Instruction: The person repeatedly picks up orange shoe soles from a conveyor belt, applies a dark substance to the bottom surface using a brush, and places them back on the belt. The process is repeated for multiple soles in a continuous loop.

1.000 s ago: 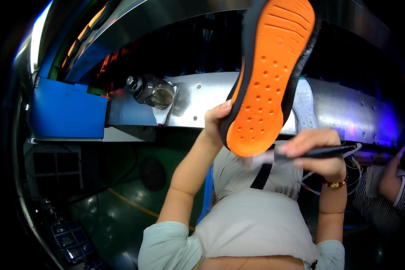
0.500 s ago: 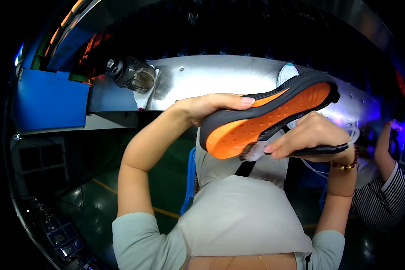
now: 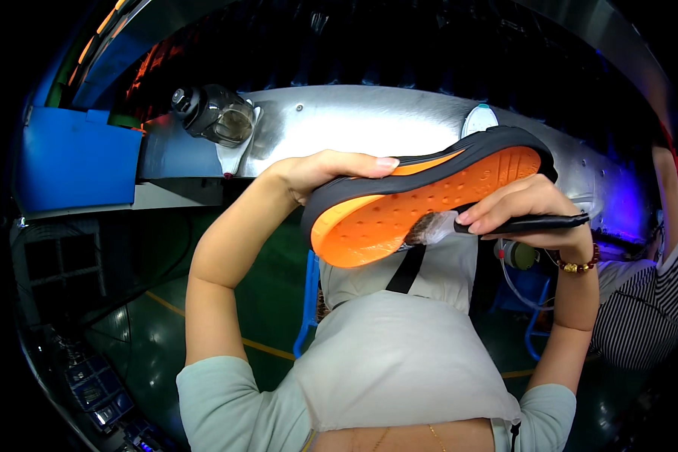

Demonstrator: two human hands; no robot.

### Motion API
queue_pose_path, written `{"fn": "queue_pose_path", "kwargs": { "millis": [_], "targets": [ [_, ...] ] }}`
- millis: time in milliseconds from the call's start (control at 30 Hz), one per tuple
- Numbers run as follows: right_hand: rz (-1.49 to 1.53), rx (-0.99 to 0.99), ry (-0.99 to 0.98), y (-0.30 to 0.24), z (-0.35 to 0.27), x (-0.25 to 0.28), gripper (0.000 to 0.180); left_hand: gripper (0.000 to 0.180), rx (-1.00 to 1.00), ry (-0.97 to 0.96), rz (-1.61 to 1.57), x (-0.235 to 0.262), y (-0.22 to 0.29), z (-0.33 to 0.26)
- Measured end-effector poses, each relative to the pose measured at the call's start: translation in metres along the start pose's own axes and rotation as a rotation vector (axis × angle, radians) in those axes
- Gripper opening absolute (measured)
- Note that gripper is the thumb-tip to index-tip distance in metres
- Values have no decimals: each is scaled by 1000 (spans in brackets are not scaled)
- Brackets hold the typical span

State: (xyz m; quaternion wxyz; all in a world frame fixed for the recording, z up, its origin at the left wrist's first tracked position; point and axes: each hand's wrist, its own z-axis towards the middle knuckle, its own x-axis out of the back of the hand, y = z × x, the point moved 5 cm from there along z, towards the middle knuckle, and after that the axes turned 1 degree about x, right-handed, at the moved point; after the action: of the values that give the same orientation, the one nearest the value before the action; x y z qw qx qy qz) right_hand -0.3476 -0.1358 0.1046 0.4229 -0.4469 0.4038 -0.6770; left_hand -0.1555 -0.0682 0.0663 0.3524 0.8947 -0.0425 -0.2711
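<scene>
A shoe sole (image 3: pixel 444 188), black around the rim with an orange inner face, is held tilted above my lap. My left hand (image 3: pixel 324 169) grips its far edge on the left, thumb on top and fingers mostly hidden behind. My right hand (image 3: pixel 531 207) is closed around the black handle of a brush (image 3: pixel 435 227). The dark bristles, set in a whitish ferrule, meet the near edge of the orange face around mid-length. The orange surface at the sole's left end shines as if wet.
A metal bench (image 3: pixel 346 124) curves beyond the sole. On it are a dark bottle (image 3: pixel 224 117) and a white round object (image 3: pixel 480 118). A blue panel (image 3: pixel 79 162) stands left; a greenish round container (image 3: pixel 520 255) and a co-worker's striped clothing (image 3: pixel 648 301) are right.
The sole has shifted left and slightly down in view. The brush has moved inward, its bristles now against the orange face. At right, the co-worker's arm has risen.
</scene>
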Motion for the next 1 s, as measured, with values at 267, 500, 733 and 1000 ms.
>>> {"fn": "queue_pose_path", "kwargs": {
  "millis": [267, 500, 733, 1000],
  "targets": [
    [-46, -91, 150, -6, -12, 10, 17, 53, 14, 178, 4, 23, -10, -18],
    [-161, -105, 194, -9, -23, 8, 20, 39, -167, 71, -177, 42, -20, -30],
    [-291, -106, 94, -16, -31, 6, 14, 38, -153, 8, -260, 54, -33, -36],
    [-324, -164, 21, -15, -37, 23, 18, 36, -141, 162, -264, 73, -48, -40]
  ]
}}
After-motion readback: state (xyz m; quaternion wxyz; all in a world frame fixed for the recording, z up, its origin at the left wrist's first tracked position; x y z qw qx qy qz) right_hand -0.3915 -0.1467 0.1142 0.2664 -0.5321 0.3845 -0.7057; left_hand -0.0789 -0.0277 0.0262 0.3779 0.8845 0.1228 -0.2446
